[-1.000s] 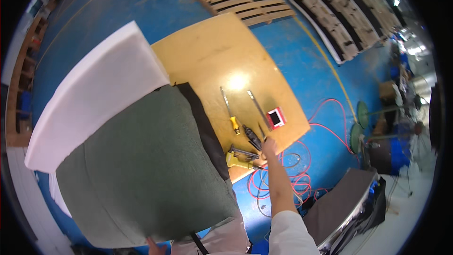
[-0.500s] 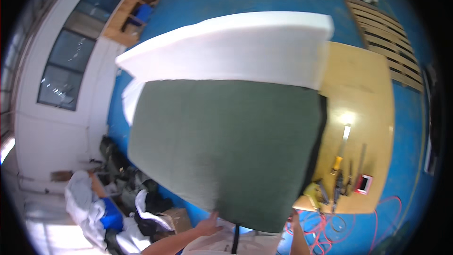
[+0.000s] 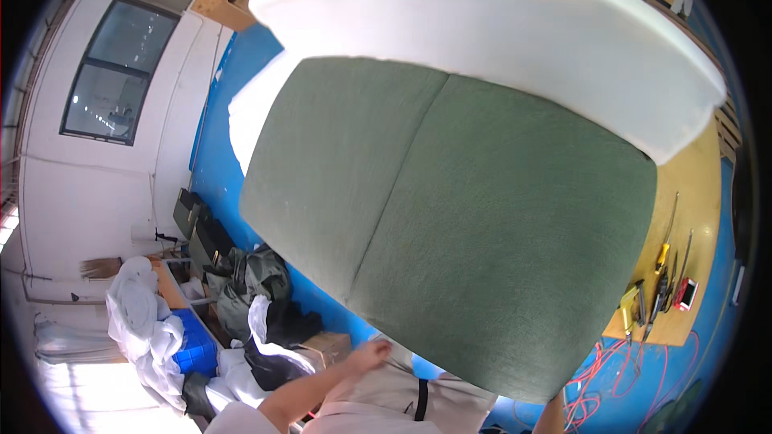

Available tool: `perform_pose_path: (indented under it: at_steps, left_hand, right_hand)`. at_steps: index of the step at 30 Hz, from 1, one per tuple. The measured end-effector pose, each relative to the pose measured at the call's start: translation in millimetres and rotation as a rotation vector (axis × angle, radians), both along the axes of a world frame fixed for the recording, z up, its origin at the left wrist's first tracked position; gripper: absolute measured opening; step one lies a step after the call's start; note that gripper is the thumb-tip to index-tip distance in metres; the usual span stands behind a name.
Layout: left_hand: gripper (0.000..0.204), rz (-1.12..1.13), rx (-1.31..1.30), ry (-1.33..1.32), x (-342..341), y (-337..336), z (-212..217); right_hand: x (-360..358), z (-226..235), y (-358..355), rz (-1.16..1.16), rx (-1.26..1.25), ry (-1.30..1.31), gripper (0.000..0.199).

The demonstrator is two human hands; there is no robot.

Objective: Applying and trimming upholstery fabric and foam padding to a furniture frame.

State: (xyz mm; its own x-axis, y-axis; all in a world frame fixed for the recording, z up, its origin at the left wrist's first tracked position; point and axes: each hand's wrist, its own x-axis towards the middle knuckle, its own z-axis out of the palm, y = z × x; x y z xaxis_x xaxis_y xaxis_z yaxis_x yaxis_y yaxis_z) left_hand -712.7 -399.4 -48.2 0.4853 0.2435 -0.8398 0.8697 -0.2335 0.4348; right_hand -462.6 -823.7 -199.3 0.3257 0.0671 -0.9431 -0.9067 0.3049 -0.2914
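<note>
A large upholstered piece in dark green fabric (image 3: 498, 225) fills the middle, with a seam running across it from far to near. Along its far side stands a thick, curved white panel (image 3: 482, 16), and more white material (image 3: 256, 112) shows at its left end. Just off the near left edge of the green fabric is my left hand (image 3: 371, 355), its fingers curled together; whether they pinch anything is hidden. My right hand (image 3: 553, 411) lies at the near right corner, its fingers hidden behind the fabric.
A yellow-brown table (image 3: 698, 217) under the piece holds a yellow-handled screwdriver (image 3: 663, 257), other tools and a small red box (image 3: 686, 294). Red hoses (image 3: 591, 378) lie on the blue floor. White bags (image 3: 137, 313), a blue crate (image 3: 193, 343) and a cardboard box (image 3: 328, 347) crowd the left.
The green piece and white panel have turned and now look larger, reaching farther right over the table. A seam now shows. My left hand has risen a little in view; the right has shifted right.
</note>
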Motion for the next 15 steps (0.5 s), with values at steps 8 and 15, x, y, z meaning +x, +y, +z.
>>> perform_pose_path:
  at_steps: [8,15]
  left_hand:
    - [0.064,1.430,-0.424,-0.096,-61.8,169.6,-108.0]
    - [0.068,1.768,-0.521,-0.413,-39.5,131.0,-158.6]
  right_hand:
    - [-102.6,41.4,46.5,-0.248,0.033,0.059,0.052]
    - [-145.8,61.6,53.2,-0.339,0.011,0.104,0.051]
